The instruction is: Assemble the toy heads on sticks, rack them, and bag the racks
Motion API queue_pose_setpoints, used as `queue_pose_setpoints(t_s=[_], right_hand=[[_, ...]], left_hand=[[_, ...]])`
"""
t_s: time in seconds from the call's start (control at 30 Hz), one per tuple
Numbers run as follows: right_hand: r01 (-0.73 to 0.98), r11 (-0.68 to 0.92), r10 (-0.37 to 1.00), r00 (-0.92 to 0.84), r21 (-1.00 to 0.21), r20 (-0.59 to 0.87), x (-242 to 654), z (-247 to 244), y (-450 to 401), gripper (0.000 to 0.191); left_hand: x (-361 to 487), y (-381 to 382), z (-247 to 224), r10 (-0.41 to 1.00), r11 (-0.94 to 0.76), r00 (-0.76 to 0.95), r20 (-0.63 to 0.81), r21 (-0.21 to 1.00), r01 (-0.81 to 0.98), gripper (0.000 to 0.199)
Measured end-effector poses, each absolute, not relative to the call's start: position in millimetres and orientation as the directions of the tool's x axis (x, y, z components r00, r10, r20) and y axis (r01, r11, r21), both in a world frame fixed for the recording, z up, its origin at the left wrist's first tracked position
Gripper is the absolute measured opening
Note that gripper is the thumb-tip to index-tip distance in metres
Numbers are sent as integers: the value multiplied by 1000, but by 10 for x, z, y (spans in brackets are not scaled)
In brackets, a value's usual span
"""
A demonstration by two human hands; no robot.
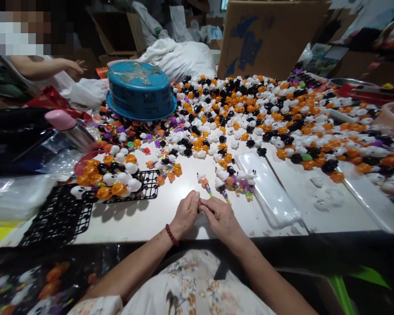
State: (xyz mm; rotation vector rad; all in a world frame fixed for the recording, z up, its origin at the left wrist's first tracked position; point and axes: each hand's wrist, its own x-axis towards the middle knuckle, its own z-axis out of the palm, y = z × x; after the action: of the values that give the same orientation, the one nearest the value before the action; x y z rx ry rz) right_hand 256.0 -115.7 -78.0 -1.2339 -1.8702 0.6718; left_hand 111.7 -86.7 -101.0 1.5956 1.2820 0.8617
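My left hand and my right hand meet over the white table near its front edge. Fingers of both are closed around a small dark and reddish piece, mostly hidden between them. Just beyond my fingertips lies a slim toy with a white and an orange head and a colourful stem. To its right is a small cluster of similar toys. A stack of clear plastic bags lies right of that cluster.
Orange, white and black heads are heaped across the back and right. A blue basket stands upside down at back left. More toys fill a black grid tray. A pink-capped bottle leans at left. Another person's hand shows far left.
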Motion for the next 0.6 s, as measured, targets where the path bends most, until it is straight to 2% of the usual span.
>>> queue_pose_setpoints(t_s=[0.13, 0.2, 0.27, 0.33, 0.4, 0.43, 0.5, 0.6], right_hand=[[412, 310, 951, -136, -857, 279, 2701, -881, -1075, 23], [463, 289, 950, -34, -838, 310, 2873, -891, -972, 27], [612, 307, 904, 51, -729, 424, 3049, -873, -844, 33], [763, 311, 832, 69, -566, 551, 3157, -845, -723, 37], [835, 319, 788, 29, -448, 615, 3148, -823, -630, 37], [839, 341, 783, -4, -424, 622, 3097, -820, -591, 36], [804, 423, 778, -85, -418, 623, 2927, -832, -508, 34], [737, 509, 778, -173, -445, 604, 2590, -884, -302, 32]], left_hand=[[1046, -782, -965, 968, -104, 250, 3, 913, 395, 38], [983, -621, -894, 979, -144, 200, 50, 859, 492, 35], [922, -390, -838, 987, -160, 93, 132, 715, 681, 26], [881, -132, -819, 982, -111, 22, 185, 486, 867, 24], [872, 98, -837, 988, -66, 17, 154, 321, 945, 27], [880, 186, -854, 992, -60, 27, 122, 284, 957, 24], [907, 280, -891, 995, -74, 52, 87, 279, 957, 12], [928, 203, -922, 989, -129, 102, 103, 298, 946, 10]])
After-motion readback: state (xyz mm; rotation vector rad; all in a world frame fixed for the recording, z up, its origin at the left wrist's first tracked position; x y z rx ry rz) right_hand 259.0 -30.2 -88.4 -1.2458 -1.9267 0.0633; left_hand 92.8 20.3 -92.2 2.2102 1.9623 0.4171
